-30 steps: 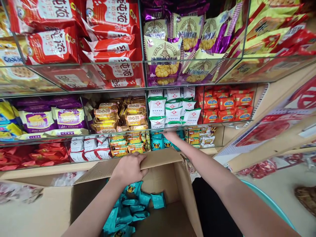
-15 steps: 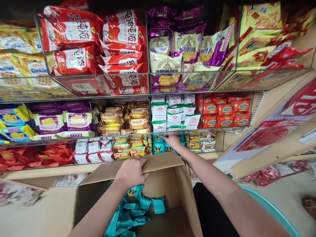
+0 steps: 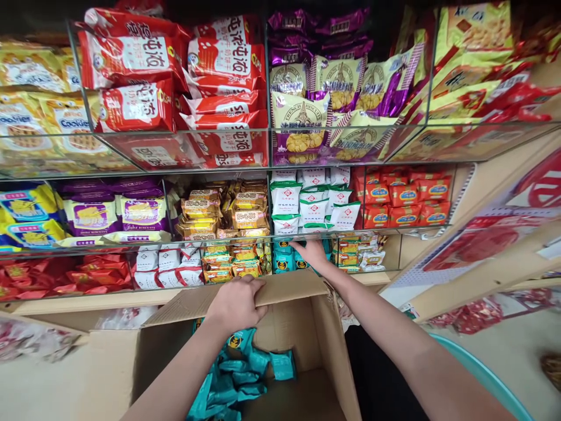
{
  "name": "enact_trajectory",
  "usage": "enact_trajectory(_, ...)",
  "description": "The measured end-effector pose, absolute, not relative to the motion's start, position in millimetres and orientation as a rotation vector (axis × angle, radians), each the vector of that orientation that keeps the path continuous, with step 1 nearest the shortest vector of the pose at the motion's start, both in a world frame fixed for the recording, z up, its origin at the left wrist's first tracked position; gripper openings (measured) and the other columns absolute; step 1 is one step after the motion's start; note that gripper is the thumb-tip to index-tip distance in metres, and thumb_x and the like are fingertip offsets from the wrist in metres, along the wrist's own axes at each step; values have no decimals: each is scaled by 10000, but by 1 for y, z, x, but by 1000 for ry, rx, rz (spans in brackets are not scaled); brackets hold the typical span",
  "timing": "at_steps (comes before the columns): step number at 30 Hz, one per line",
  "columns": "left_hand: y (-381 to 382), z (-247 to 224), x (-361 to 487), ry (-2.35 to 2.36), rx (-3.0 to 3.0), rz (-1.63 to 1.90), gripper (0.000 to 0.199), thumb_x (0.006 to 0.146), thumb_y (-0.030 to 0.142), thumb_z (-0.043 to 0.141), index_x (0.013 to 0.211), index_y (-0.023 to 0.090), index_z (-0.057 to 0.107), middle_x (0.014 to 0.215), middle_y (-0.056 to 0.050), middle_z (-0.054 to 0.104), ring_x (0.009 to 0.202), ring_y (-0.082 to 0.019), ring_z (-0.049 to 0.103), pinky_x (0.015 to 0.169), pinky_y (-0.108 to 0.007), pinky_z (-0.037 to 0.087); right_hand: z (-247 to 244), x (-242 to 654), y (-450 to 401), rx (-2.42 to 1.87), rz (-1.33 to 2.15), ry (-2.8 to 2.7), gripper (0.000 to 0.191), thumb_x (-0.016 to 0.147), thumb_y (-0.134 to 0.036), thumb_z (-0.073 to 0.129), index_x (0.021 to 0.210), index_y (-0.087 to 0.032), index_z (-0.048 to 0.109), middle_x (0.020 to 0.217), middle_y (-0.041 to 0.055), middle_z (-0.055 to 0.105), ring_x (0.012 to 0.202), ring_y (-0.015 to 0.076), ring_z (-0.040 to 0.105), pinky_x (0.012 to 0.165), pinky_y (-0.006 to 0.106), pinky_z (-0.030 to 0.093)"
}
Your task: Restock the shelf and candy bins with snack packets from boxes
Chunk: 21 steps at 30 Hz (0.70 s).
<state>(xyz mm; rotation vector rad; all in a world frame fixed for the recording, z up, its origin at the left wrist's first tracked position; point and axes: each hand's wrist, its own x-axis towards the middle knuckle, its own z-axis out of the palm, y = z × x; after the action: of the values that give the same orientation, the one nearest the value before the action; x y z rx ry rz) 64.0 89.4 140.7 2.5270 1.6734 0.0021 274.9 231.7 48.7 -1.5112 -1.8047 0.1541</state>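
My left hand (image 3: pixel 236 301) is closed over the raised flap of a cardboard box (image 3: pixel 280 286), fingers bent over its edge. Inside the box lies a loose heap of teal snack packets (image 3: pixel 236 374), mostly on the left side. My right hand (image 3: pixel 312 252) reaches into a low shelf compartment, under the glass edge above. Its visible fingers stretch left over teal packets (image 3: pixel 283 262) of the same look. The far fingertips are hidden, and I see no packet held in that hand.
Glass dividers (image 3: pixel 270 146) split the shelves into bins. White-and-green packets (image 3: pixel 287 199) stand just above my right hand. Yellow-orange packets (image 3: pixel 245 266) fill the bin to its left. A teal tub rim (image 3: pixel 482 371) is at the lower right.
The view has shifted very slightly, so the shelves sit a little farther right. My right hand has moved a little within the teal packets' bin. My left hand keeps its grip.
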Motion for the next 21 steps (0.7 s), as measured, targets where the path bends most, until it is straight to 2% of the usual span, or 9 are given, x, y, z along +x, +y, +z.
enact_trajectory(3,90,140,63,1671,2536,5,456,669,368,504,1104,236,533,989,-70,605,917,-228,548,795,-331,407,46,286,221,-1459,246,-1745,326,730,-440,512,847,-156,621,902,114,627,920,261,538,833,374,387)
enact_trajectory(6,91,139,63,1664,2547,6,443,668,368,511,1088,232,547,978,-73,611,909,-230,553,791,-333,410,49,301,199,-1391,478,-1585,310,746,-430,486,796,-148,606,787,73,628,740,190,559,702,309,433)
enact_trajectory(10,90,138,64,1678,2511,33,441,673,384,523,1090,245,553,1016,-70,606,951,-232,544,817,-330,401,75,316,130,-1304,627,-1381,278,780,-410,465,733,-152,559,641,19,566,597,135,510,580,255,412)
enact_trajectory(13,89,135,65,1713,2453,46,440,669,403,542,1087,265,560,1033,-55,606,986,-229,533,857,-322,382,94,309,61,-1173,436,-1504,148,804,-294,471,741,-178,539,674,5,535,627,121,486,609,247,392)
enact_trajectory(16,87,132,65,1734,2434,34,456,668,414,547,1099,264,554,1043,-54,607,1005,-232,525,879,-326,370,81,274,11,-983,499,-2038,119,796,-249,475,740,-185,559,718,22,561,697,139,507,660,262,396)
enact_trajectory(18,85,131,64,1720,2465,27,465,679,409,532,1116,250,544,1052,-61,604,1007,-234,525,885,-332,366,52,240,-2,-1125,572,-2402,132,789,-262,489,820,-177,585,824,56,596,810,177,522,704,282,401)
enact_trajectory(20,83,131,64,1701,2508,27,471,691,404,511,1127,229,535,1060,-72,602,998,-235,531,882,-337,368,16,207,0,-1470,623,-2620,230,733,-255,557,934,-147,582,985,104,589,913,215,515,745,294,404)
enact_trajectory(21,81,132,63,1692,2528,29,474,696,406,502,1130,219,533,1062,-77,602,994,-234,534,878,-337,370,0,193,4,-1558,640,-2642,262,690,-211,594,939,-128,593,981,124,596,907,231,523,748,307,405)
